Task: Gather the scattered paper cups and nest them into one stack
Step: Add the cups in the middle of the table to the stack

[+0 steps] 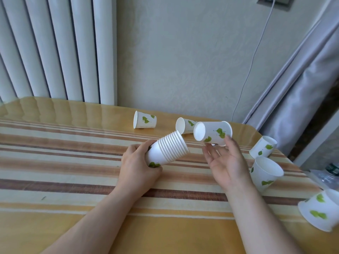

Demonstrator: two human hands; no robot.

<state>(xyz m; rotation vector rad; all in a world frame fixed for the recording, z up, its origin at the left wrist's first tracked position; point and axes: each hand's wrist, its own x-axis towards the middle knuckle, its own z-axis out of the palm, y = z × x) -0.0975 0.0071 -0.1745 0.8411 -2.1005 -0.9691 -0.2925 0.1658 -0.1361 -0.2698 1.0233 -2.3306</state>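
The left hand [136,162] clasps the tilted stack of nested cups [168,150] just above the striped table [73,162]. The right hand [225,162], palm up, touches a sideways cup [212,132] beside the stack's mouth with its fingertips; I cannot tell whether it grasps the cup.

Soft daylight, glossy table [55,110] glare, edges warped

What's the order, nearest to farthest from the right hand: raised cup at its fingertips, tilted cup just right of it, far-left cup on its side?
1. Raised cup, touching the right hand.
2. Tilted cup, just to its right.
3. Far-left cup, back left, lying on its side.
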